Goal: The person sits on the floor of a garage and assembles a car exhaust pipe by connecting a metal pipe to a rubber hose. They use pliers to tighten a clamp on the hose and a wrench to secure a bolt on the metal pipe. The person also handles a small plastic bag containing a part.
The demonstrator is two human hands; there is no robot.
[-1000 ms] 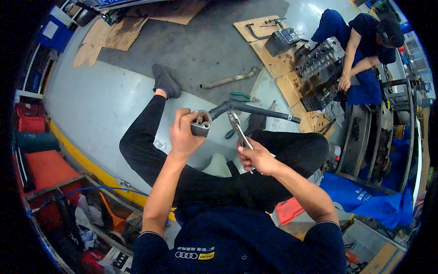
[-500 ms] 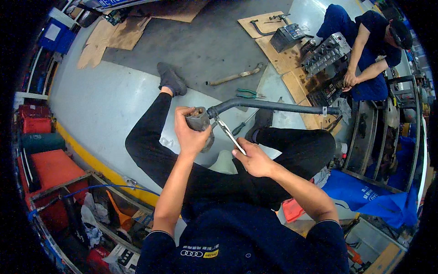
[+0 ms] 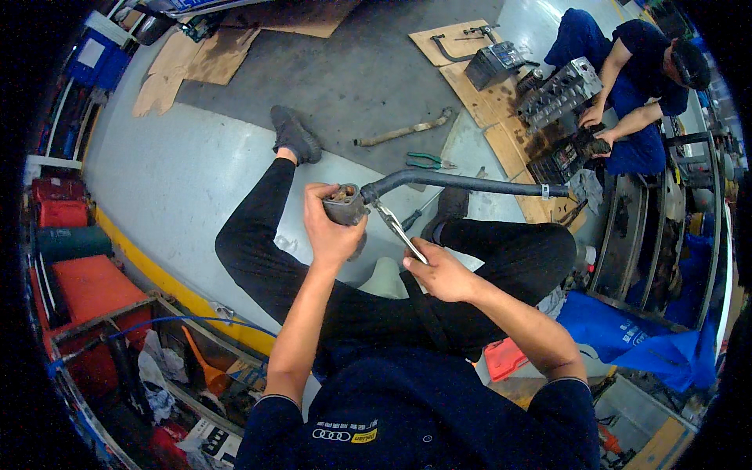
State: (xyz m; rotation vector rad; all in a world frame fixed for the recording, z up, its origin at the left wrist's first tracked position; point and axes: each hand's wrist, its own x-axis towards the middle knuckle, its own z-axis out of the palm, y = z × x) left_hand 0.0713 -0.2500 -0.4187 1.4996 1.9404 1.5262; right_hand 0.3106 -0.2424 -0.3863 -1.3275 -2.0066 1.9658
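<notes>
My left hand (image 3: 335,241) is wrapped round a grey metal housing (image 3: 345,207) with an open, brownish cavity on top. A thick black rubber hose (image 3: 462,182) meets the housing's right side and stretches away to the right, with a light clamp (image 3: 546,190) near its far end. In my right hand (image 3: 442,274) is a pair of silver pliers (image 3: 394,222), held at a slant. Their jaws reach the underside of the hose end, beside the housing. What exactly they bite on is too small to tell.
Between my legs lie green-handled pliers (image 3: 429,160), a screwdriver (image 3: 423,210) and a rusty pipe (image 3: 403,130). At right, a co-worker (image 3: 634,86) handles a black part near an engine cylinder head (image 3: 560,92) on cardboard (image 3: 509,153). A metal-framed cart (image 3: 102,329) stands left.
The far end of the hose has shifted slightly left, and the housing has turned a little in my left hand. The co-worker's hands have moved apart on the black part.
</notes>
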